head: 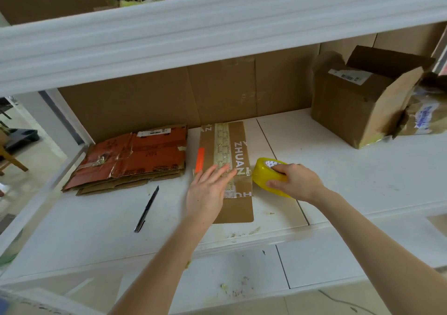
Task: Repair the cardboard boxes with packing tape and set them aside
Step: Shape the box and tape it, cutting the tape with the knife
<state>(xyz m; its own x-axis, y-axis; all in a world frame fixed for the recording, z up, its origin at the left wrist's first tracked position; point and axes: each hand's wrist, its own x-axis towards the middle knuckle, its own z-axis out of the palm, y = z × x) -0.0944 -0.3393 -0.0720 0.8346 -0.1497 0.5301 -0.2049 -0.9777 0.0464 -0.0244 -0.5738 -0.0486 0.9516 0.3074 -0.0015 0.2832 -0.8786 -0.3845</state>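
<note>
In the middle of the frame a flattened brown cardboard box [238,143] printed with the letters ZHUAN lies on the white shelf [338,169], its long side running away from the camera. A pale strip of tape [222,143] runs down its length, and an orange sticker [200,160] sits along its left edge. The left hand [208,189] lies flat on the near half of this box, fingers straight and spread slightly, their tips on the tape strip. Just right of the box, touching its right edge or very nearly so, stands a roll of yellow packing tape [262,169]; the right hand [295,179] grips it from the right, thumb on the near side and fingers curled over the top toward the core. Whether a length of tape runs from the roll onto the box is hard to tell at this sharpness. To the left of centre lies a stack of flattened cardboard [130,160] with an orange-red sheet on top, apart from the ZHUAN box. A slim black utility knife [146,209] lies on the shelf at lower left, near the stack's front edge. At upper right stands an open brown box [358,102] with flaps raised, and a crumpled parcel [425,111] leans against its right side. A cardboard sheet [145,102] lines the back of the shelf.
</note>
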